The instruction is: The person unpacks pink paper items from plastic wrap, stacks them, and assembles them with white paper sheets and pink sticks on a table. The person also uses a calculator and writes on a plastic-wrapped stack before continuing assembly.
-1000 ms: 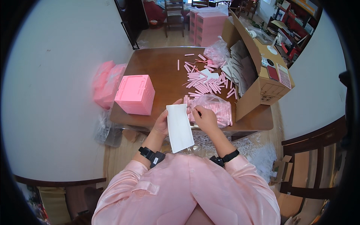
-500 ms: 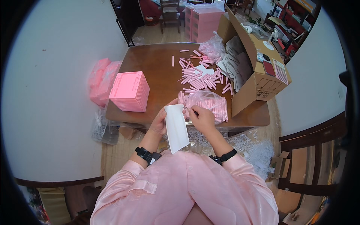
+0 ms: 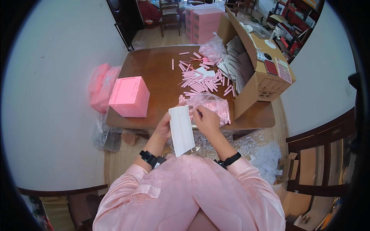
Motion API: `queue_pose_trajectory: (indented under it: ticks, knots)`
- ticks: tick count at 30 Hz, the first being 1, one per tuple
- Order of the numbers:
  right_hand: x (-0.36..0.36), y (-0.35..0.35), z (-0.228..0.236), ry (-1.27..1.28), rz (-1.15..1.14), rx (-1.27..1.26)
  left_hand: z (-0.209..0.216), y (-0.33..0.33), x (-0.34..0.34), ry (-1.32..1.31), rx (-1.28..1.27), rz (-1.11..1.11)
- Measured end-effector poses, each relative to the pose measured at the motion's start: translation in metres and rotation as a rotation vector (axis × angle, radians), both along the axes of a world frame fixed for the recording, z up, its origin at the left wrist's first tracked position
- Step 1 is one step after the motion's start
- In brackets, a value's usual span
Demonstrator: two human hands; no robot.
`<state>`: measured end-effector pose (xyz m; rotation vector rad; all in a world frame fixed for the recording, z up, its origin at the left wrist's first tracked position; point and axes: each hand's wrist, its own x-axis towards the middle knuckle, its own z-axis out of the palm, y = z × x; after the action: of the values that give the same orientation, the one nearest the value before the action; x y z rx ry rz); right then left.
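My left hand [image 3: 164, 125] is closed on the left edge of a flat, white, oblong piece [image 3: 181, 131] that looks like a paper sleeve, its lower end slanted. The piece is tilted over the table's near edge. By its upper right corner, the fingers of my right hand [image 3: 207, 120] are pinched together. A small dark thing shows at those fingertips, too small to name. Just beyond my hands lies a clear plastic bag [image 3: 210, 101] full of pink sticks. Loose pink tubes [image 3: 200, 82] are scattered farther back on the brown table [image 3: 154, 65].
A stack of pink plastic panels [image 3: 129, 96] stands on the table's left. At the right, an open cardboard box [image 3: 266, 86] holds grey-white flat pieces [image 3: 233, 65]. Pink wrapped bundles [image 3: 102, 86] sit against the left wall. White shredded paper [image 3: 266, 156] lies on the floor.
The view has shifted slightly, so the table appears a little farther left. Both hands stay almost in place, with the white piece still held.
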<state>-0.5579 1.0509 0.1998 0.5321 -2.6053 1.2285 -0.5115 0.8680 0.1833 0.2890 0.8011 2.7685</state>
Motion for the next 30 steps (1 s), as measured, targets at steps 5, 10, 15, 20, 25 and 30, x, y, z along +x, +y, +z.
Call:
queue_pose_trajectory:
  ticks: [5,10,15,20,25,30]
  knots:
    - [0.000,0.002,0.000,-0.001,-0.030,0.012,-0.004,0.001,-0.002,0.004,-0.030,0.013]
    - [-0.002,0.000,-0.004,0.004,-0.007,0.024,-0.008,0.000,-0.003,0.011,-0.039,0.014]
    - [0.004,0.012,-0.010,0.027,0.229,0.063,-0.012,-0.013,-0.008,-0.039,-0.089,0.098]
    - [0.014,0.061,-0.011,-0.159,0.439,0.418,0.009,-0.074,-0.017,-0.004,-0.059,0.360]
    - [-0.015,0.024,-0.003,-0.180,0.224,-0.073,0.016,-0.063,-0.015,0.021,-0.022,0.218]
    - [-0.031,-0.042,0.001,0.124,0.200,-0.198,0.014,-0.032,-0.015,0.028,0.008,0.072]
